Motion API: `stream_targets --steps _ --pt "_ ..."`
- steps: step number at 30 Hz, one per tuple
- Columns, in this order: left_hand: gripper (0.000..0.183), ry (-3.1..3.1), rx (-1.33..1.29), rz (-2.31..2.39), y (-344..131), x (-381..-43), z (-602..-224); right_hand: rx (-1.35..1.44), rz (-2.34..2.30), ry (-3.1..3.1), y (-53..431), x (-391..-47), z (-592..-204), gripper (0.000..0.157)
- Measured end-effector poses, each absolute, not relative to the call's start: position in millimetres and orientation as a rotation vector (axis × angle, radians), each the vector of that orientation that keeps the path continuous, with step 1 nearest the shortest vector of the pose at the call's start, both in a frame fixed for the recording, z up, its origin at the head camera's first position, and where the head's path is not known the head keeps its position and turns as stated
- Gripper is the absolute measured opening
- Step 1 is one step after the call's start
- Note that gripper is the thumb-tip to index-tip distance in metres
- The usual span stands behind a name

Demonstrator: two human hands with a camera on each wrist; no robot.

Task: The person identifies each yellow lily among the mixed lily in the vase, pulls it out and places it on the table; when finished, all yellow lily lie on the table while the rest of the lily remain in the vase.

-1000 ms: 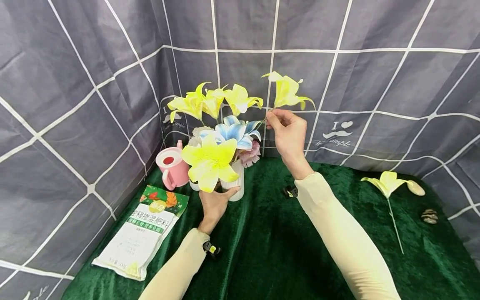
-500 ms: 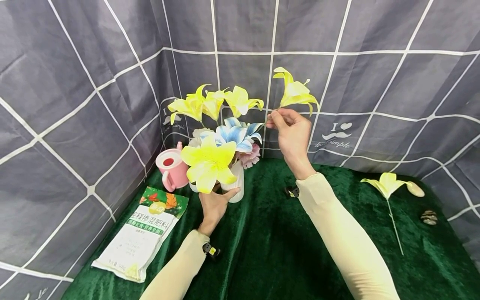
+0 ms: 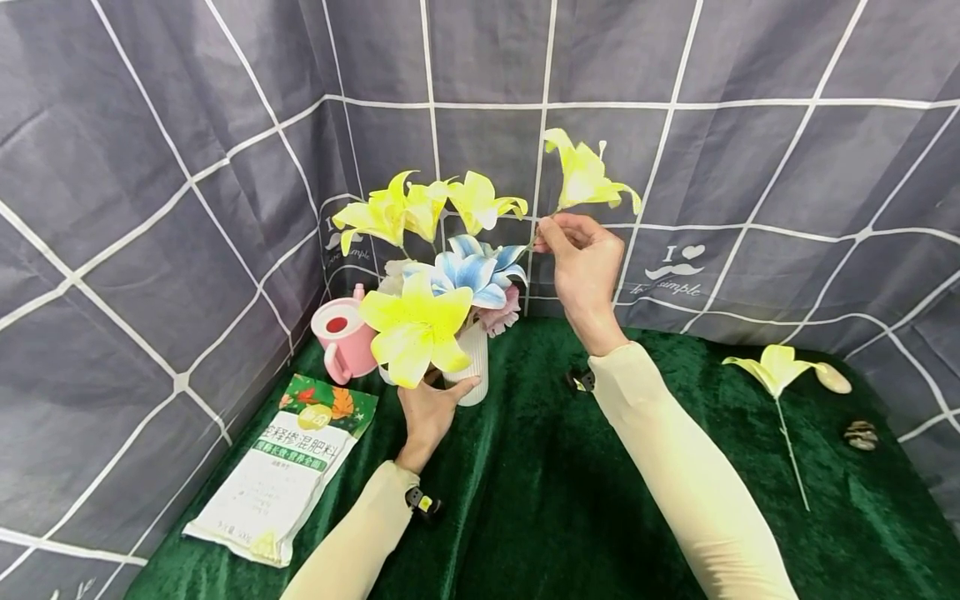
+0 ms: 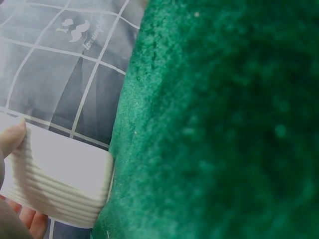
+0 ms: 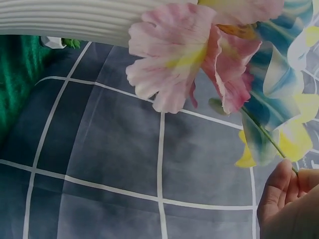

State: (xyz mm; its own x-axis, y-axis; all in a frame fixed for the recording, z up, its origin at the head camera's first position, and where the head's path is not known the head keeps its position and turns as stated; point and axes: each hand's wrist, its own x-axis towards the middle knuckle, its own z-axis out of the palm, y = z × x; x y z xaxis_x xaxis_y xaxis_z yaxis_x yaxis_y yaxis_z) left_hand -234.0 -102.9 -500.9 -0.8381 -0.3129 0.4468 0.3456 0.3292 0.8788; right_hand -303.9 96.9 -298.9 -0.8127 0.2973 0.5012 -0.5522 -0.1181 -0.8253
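Head view: right hand [image 3: 583, 260] pinches the thin stem of a yellow lily [image 3: 583, 175], raised right of the bouquet; left hand [image 3: 429, 407] curls round the white ribbed vase [image 3: 472, 360] base on the green cloth [image 3: 555, 483].
Left wrist view: only here, fingertips [image 4: 11, 139] pressing the vase's ribs.
Right wrist view: fingers [image 5: 281, 191] nipping the stem beneath a pink bloom [image 5: 184, 55].

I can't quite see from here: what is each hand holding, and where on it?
The right hand pinches a yellow lily by its thin stem, just below the bloom. The left hand grips the white ribbed vase near its base.
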Motion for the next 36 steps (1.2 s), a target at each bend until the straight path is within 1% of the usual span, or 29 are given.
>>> stream_targets --steps 7,12,16,18,21,23,25,36 --pt "0.093 -1.992 -0.076 -1.599 -102.2 -235.3 -502.1 0.316 2.023 -1.499 104.3 -306.9 -305.1 0.008" --pt "0.095 -1.985 -0.075 -1.619 -103.0 -234.8 -502.6 0.336 2.046 -1.411 111.8 -306.2 -307.1 0.003" --pt "0.099 -2.039 -0.045 -1.548 -103.7 -235.1 -500.6 0.325 2.056 -1.377 117.3 -305.8 -306.3 0.010" --pt "0.103 -2.071 -0.024 -1.501 -104.2 -235.6 -499.8 0.319 2.060 -1.354 120.2 -306.5 -305.8 0.011" --pt "0.106 -2.092 0.003 -1.467 -104.3 -236.3 -498.6 0.315 2.084 -1.304 124.7 -306.9 -305.3 0.004" --pt "0.104 -2.113 0.018 -1.451 -104.3 -235.6 -498.0 0.310 2.108 -1.262 127.8 -306.6 -304.9 0.001" --pt "0.099 -2.124 0.018 -1.444 -104.3 -235.7 -497.4 0.301 2.147 -1.213 131.0 -306.2 -304.8 0.004" --pt "0.083 -2.113 -0.009 -1.496 -104.6 -234.5 -499.5 0.232 2.214 -1.102 141.0 -306.0 -307.4 0.004"
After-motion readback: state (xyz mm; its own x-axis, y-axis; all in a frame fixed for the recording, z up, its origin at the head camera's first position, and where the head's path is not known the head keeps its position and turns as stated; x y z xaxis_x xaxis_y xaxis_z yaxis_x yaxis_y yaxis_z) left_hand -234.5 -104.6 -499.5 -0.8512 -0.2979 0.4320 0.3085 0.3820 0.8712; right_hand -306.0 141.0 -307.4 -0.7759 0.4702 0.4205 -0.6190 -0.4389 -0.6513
